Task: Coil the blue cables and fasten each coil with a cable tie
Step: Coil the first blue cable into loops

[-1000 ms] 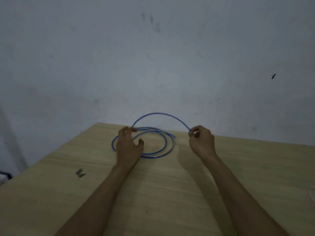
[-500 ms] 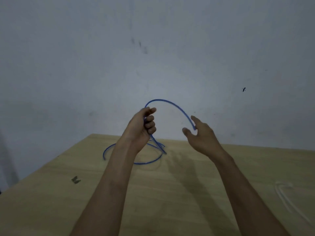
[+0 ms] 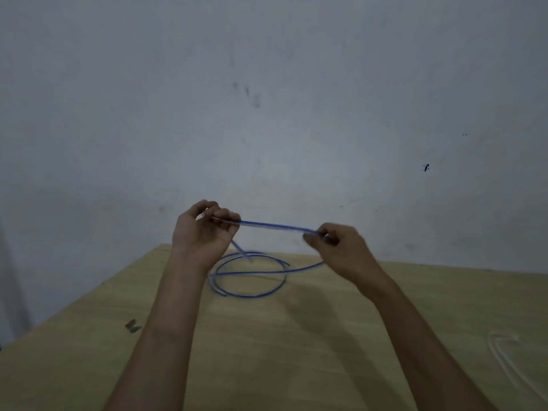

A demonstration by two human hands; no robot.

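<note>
L hand (image 3: 204,232) & R hand (image 3: 338,247), fingers (image 3: 228,216) clamped on thin blue cable (image 3: 272,226), stretch it above pale wooden worktop (image 3: 267,366); rest lies looped far-centre, so a hard pull cd snag/undo loops.

The stretch of blue cable (image 3: 272,226) between the hands is showing only as a pale smear. Its path is disappearing inside the curled fingers of the left hand (image 3: 204,232) and behind the blurred fingertips of the pinching right hand (image 3: 341,247). Faint pale strips (image 3: 504,360) on the tabletop (image 3: 267,351) are running out at the lower right corner, too dim to identify. A small dark scrap (image 3: 132,325) is lying too small to tell. The bottom edge is cutting off both forearms.
</note>
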